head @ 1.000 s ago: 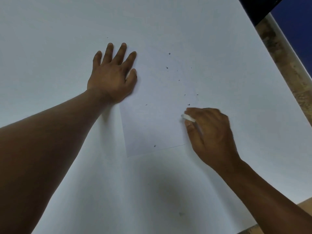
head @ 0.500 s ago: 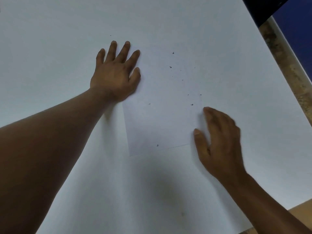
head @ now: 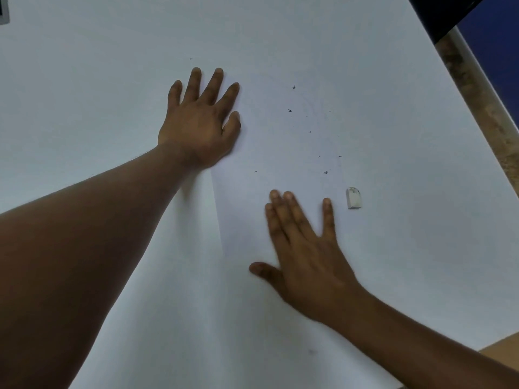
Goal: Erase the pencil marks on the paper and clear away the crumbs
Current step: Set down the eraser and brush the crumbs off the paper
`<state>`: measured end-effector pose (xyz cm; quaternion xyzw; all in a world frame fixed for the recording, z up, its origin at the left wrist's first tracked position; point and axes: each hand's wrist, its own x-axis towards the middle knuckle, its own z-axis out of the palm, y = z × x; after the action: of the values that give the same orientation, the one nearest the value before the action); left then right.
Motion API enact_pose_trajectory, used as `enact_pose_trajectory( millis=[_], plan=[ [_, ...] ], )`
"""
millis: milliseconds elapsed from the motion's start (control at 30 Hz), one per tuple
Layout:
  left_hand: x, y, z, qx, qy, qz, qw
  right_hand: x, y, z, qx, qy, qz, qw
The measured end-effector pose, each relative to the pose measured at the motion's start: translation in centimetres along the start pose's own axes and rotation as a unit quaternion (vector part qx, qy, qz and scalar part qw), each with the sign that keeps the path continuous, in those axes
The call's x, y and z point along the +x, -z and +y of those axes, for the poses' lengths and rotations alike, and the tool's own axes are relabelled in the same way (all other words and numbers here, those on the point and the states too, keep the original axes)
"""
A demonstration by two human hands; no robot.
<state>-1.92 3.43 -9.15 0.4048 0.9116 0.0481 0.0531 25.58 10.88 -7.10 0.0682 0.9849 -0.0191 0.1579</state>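
A white sheet of paper [head: 269, 141] lies on the white table top [head: 84, 80]. Several dark eraser crumbs [head: 325, 172] are scattered over the sheet's right half. My left hand [head: 200, 122] lies flat, fingers spread, on the paper's upper left part. My right hand [head: 303, 248] lies flat with straight fingers on the paper's lower part, and it holds nothing. A small white eraser [head: 354, 197] lies loose on the table just right of my right hand's little finger.
The table's right edge [head: 477, 113] runs diagonally, with a speckled brown floor beyond it. A dark blue surface [head: 500, 46] fills the top right corner. A brown strip shows at the bottom right corner [head: 502, 349].
My right hand let go of the eraser, which now lies on the table to the right. That hand opened flat and slid left onto the paper's lower part. My left hand stayed put.
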Motion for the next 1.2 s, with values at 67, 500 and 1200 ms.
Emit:
enact_pose_trajectory(
  millis=[67,500,1200],
  plan=[
    [0.0,0.0,0.1,-0.002,-0.001,0.0,1.0,0.5,0.3,2.2,-0.016,-0.046,-0.004,0.999],
    [0.0,0.0,0.1,0.001,0.0,0.0,1.0,-2.9,0.6,1.5,0.002,0.036,-0.02,0.999],
    [0.0,0.2,0.2,0.002,-0.001,-0.003,1.0,6.3,2.4,1.0,0.06,-0.068,0.002,0.996]
  ],
)
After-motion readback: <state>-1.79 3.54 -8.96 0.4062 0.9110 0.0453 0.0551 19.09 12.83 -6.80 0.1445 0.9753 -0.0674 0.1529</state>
